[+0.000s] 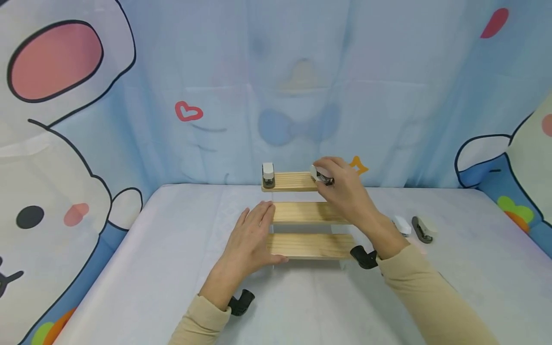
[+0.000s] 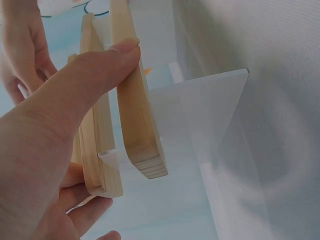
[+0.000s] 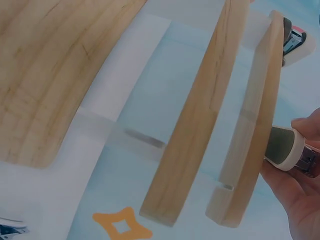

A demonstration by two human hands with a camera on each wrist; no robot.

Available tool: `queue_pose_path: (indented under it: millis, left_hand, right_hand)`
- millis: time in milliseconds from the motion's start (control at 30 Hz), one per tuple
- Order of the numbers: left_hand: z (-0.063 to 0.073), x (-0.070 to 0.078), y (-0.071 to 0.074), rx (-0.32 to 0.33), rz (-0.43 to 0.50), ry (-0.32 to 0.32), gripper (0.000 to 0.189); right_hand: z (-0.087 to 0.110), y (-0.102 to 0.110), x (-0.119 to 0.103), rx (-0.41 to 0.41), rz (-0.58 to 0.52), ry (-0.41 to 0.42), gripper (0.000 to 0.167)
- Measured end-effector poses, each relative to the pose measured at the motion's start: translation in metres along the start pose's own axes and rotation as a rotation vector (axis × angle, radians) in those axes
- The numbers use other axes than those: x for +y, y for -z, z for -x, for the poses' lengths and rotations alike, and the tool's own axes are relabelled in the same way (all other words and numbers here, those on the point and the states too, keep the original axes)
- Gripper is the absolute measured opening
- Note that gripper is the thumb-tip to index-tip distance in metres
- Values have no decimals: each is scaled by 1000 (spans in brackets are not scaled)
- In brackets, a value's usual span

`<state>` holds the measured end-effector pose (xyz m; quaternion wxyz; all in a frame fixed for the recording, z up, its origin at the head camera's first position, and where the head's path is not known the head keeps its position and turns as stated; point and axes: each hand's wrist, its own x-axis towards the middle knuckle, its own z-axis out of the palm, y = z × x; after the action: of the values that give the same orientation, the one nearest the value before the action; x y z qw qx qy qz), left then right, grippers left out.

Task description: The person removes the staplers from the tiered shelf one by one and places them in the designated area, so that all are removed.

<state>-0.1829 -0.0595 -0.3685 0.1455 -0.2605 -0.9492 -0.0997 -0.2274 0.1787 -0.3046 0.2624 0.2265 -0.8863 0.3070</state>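
A three-tier stand with wooden boards and clear supports is in front of me. My left hand grips its left side, the thumb on the lowest board's front edge and fingers around the middle board's end. At the top board's right part, my right hand pinches a small white and dark stapler. In the right wrist view, that stapler's dark base is right at the top board. Another small stapler stands on the top board's left end.
Right of the stand, partly behind my right forearm, a white stapler lies on the white-covered table. Beside it is a dark and cream stapler. A printed blue curtain hangs behind the stand.
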Motion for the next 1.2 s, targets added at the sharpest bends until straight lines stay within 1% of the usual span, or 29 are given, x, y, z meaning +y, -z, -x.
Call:
queue_pose_path:
  millis: [233, 600, 1200]
  left_hand:
    - [0, 0, -1, 11, -4, -4, 120]
    - [0, 1, 0, 18, -10, -6, 120]
    - [0, 1, -1, 6, -10, -6, 120]
  right_hand:
    - [6, 7, 0, 21, 35, 23, 37]
    - [18, 19, 6, 39, 39, 38, 39]
    - [36, 38, 13, 44, 69, -17, 44]
